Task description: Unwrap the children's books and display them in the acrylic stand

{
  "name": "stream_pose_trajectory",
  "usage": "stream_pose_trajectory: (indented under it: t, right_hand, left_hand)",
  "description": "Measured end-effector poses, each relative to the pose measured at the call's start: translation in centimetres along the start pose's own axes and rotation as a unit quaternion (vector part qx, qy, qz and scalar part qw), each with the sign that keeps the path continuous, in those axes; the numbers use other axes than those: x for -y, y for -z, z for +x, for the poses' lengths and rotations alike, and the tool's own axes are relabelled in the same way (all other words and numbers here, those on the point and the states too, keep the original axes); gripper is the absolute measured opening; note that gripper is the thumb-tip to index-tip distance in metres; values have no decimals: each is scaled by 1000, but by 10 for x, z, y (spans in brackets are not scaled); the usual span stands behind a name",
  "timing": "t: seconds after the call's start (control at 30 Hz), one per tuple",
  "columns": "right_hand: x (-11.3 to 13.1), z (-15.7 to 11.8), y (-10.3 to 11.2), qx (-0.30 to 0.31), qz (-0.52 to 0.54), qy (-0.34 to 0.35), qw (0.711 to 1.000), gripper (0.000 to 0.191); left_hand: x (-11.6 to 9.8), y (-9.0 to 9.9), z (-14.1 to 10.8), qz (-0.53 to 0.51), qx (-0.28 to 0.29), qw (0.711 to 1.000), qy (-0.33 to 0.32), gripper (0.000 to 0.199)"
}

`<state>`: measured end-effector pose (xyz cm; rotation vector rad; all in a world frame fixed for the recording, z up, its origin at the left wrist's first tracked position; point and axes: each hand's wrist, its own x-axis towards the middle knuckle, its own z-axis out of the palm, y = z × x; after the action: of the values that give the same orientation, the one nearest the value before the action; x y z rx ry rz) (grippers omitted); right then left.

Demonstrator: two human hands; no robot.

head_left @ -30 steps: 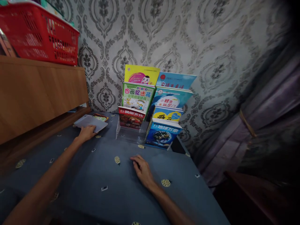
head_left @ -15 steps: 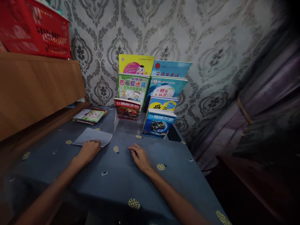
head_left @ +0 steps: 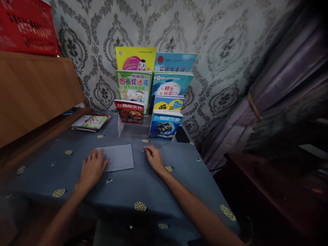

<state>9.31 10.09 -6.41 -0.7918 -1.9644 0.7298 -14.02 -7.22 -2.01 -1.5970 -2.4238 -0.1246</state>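
Spreading across the lower frame, the blue tablecloth (head_left: pixel 123 191) now carries the pale booklet (head_left: pixel 119 158) left of centre, clear of the book stack (head_left: pixel 91 122) it lay on a second ago! Left hand (head_left: pixel 92 167): fingers splayed over its left edge, gripping nothing; right hand (head_left: pixel 154 158): near centre, half open, loosely curled, empty.

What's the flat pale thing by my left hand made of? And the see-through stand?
The flat pale thing looks like matte paper or card: thin and straight-edged. Plastic is possible. The stand is likely glossy clear plastic: the tablecloth shows through.
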Motion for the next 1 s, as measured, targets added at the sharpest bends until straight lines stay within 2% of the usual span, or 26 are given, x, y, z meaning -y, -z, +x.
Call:
stream_pose_trajectory:
  t: [0.1,0.2,0.3,0.43,0.53,0.6,0.73,0.87,1.0]
  right_hand:
    - [4,-2,-4,23,-4,23,999,33]
    - [10,-4,-5,31,-18,54,998,35]
    - [16,-6,-4,33,-33,86,995,37]
    - [26,-10,-1,46,-52,124,990,37]
    - [31,-13,-1,81,-61,139,985,38]
    - [33,-15,-2,120,-62,144,980,40]
    - [36,-18,-4,183,-63,144,971,39]
    - [41,-15,-4,231,-73,124,962,40]
    - [42,-3,-8,282,-91,115,948,41]
  left_hand:
    - [16,-11,3,-1,32,999,9,50]
    - [8,-23,5,-10,10,1000,-28,46]
    - [-17,-29,9,-30,-2,997,-68,43]
    - [-62,-30,10,-66,-13,990,-120,43]
    - [-90,-33,6,-93,-36,981,-165,42]
    - [-101,-35,3,-105,-44,976,-184,42]
    - [-104,-37,-3,-123,-65,970,-198,40]
    - [-103,-30,-13,-104,-106,969,-199,35]
    - [-107,-20,-17,-75,-96,971,-204,30]
